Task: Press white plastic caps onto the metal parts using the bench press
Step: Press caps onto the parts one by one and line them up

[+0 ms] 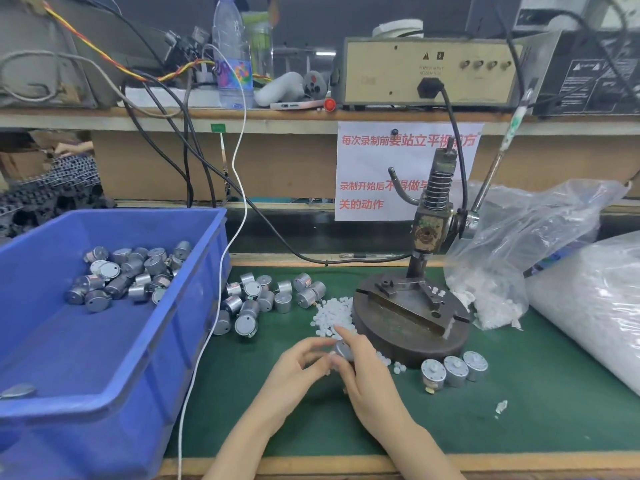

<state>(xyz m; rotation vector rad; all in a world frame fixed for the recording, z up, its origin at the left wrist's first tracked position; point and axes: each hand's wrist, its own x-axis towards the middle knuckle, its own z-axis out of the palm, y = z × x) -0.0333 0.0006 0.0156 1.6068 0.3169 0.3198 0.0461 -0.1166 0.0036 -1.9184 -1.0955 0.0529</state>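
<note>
Both hands are bunched together on the front half of the mat point(485, 427), just in front of the press base point(408, 337). The right hand point(367, 375) is wrapped round one part point(343, 351), a little metal can, tilted toward the left hand point(294, 368). The left fingertips curl in right against it. My guess is it's bringing a cap to the part's top. Anything at those fingertips is too small and blurry to make out though, so I honestly can't tell if the left is pinching something.

So the step, as I read it, is seating a cap by hand before it goes under the press point(429, 233). Tips imo:
- Get the cap sitting square on the part, not cocked, or the press will likely mash it sideways.
- Grip the part by its sides so the top is free.
- Stand it upright on the base, centred under the press, and get fingers out before pulling the lever point(491, 178).

Supplies are all close. Loose caps point(334, 313) are heaped against the base's left side, with more in the bag point(512, 244) toward the mat's right edge. Spare parts point(256, 303) are piled at the mat's left edge beside the bin point(104, 358). Three more stand in a row just in front of the base, on its right. Can't tell whether those are capped.
</note>
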